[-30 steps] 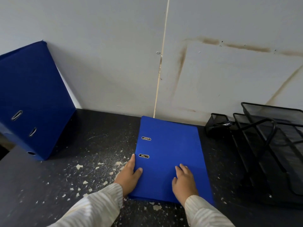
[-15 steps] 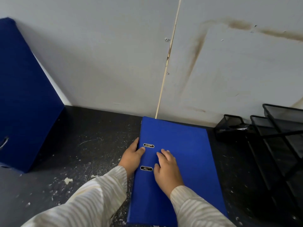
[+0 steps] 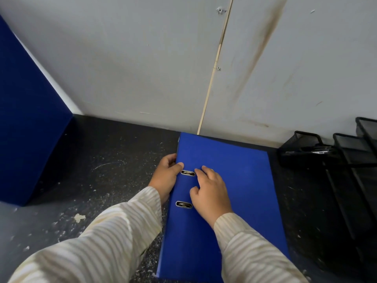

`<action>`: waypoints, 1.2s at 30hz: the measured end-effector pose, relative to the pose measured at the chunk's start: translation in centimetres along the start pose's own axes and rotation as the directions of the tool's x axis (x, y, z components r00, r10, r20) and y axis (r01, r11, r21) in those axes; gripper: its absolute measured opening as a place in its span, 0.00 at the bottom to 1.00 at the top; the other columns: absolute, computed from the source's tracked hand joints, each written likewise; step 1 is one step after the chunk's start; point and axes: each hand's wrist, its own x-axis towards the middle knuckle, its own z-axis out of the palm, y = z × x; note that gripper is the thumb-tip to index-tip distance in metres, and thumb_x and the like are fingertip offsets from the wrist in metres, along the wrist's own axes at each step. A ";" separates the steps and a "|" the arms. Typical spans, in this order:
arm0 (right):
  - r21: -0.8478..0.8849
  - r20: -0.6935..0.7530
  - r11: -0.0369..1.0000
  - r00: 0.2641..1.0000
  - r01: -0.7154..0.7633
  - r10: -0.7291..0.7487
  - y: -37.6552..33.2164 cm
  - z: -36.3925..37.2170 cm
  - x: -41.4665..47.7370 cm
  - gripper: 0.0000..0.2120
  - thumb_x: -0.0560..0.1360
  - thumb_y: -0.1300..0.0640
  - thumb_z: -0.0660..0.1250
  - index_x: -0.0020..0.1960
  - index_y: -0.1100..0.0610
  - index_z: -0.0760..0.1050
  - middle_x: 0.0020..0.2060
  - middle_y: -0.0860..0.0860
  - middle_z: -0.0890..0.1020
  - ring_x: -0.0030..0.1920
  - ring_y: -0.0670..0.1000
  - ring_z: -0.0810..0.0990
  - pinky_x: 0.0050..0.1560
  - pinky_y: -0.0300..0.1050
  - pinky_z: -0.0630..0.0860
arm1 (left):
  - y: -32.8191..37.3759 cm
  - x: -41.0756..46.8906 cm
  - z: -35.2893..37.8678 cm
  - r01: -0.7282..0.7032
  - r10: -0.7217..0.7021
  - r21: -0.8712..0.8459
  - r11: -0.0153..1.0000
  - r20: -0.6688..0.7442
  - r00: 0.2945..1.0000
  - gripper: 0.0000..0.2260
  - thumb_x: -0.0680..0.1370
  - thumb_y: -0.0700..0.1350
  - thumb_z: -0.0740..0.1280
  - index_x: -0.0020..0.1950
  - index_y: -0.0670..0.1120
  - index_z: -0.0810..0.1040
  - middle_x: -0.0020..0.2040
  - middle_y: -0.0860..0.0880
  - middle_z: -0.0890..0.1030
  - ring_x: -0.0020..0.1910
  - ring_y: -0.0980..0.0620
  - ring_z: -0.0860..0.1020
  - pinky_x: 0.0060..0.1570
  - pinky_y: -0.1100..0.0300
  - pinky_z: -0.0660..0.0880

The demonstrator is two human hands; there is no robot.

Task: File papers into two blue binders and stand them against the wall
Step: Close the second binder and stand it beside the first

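A closed blue binder (image 3: 240, 180) lies flat on the dark speckled desk (image 3: 106, 172), its far end touching the grey wall (image 3: 142, 68). My left hand (image 3: 165, 176) grips its left spine edge, thumb on the cover beside the upper metal slot. My right hand (image 3: 210, 193) rests flat on the cover between the two slots, fingers spread. A second blue binder (image 3: 26, 127) stands tilted at the far left, leaning towards the wall.
Black wire-mesh trays (image 3: 336, 158) sit at the right against the wall, close to the flat binder. Paint flakes litter the desk at the left. Open desk surface lies between the two binders.
Both hands have slid up the binder from its near end to the metal slots. The camera has moved closer and lower, so the left binder is partly out of frame.
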 end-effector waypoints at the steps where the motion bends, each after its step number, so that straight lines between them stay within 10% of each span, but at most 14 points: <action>1: -0.004 0.000 1.000 1.000 0.002 -0.002 0.0 0.0 0.0 0.24 0.76 0.55 0.56 0.72 0.53 0.61 0.73 0.51 0.62 0.73 0.52 0.57 0.73 0.50 0.56 | 0.1 0.1 0.0 0.001 -0.001 0.020 1.000 -0.001 1.000 0.13 0.78 0.39 0.64 0.62 0.47 0.72 0.53 0.49 0.82 0.43 0.54 0.84 0.35 0.61 0.79; 13: -0.018 0.101 1.000 0.995 -0.025 0.027 0.0 -0.4 -0.1 0.26 0.77 0.54 0.54 0.74 0.51 0.57 0.75 0.50 0.57 0.74 0.53 0.54 0.72 0.52 0.57 | 0.0 -0.3 0.9 -0.112 0.142 0.310 0.944 -0.075 0.987 0.12 0.79 0.44 0.63 0.62 0.50 0.70 0.61 0.47 0.77 0.56 0.50 0.78 0.59 0.48 0.77; 20: 0.001 0.214 0.999 0.976 -0.042 0.041 0.7 -0.4 -3.5 0.28 0.78 0.51 0.57 0.75 0.51 0.53 0.76 0.48 0.53 0.75 0.52 0.50 0.71 0.51 0.59 | 0.0 -1.7 0.1 -0.121 0.116 0.223 0.967 0.038 0.993 0.09 0.79 0.46 0.64 0.52 0.62 0.74 0.52 0.58 0.81 0.50 0.53 0.82 0.51 0.51 0.81; 28: -0.041 0.275 0.998 0.960 -0.038 0.048 1.0 -0.3 -5.5 0.31 0.78 0.47 0.58 0.76 0.49 0.49 0.77 0.47 0.48 0.76 0.52 0.46 0.72 0.52 0.57 | -2.0 -5.3 -1.4 -0.154 0.106 0.220 0.963 0.219 0.970 0.27 0.78 0.40 0.66 0.50 0.77 0.71 0.52 0.64 0.83 0.50 0.58 0.83 0.41 0.66 0.80; 36: -0.084 0.274 0.995 0.959 -0.051 0.072 0.5 -0.1 -5.2 0.30 0.78 0.49 0.59 0.76 0.51 0.49 0.77 0.48 0.48 0.76 0.52 0.47 0.70 0.54 0.61 | -2.5 -5.5 -0.4 -0.228 0.204 0.419 0.879 0.101 0.974 0.24 0.77 0.39 0.65 0.70 0.54 0.65 0.60 0.54 0.77 0.55 0.58 0.78 0.58 0.56 0.77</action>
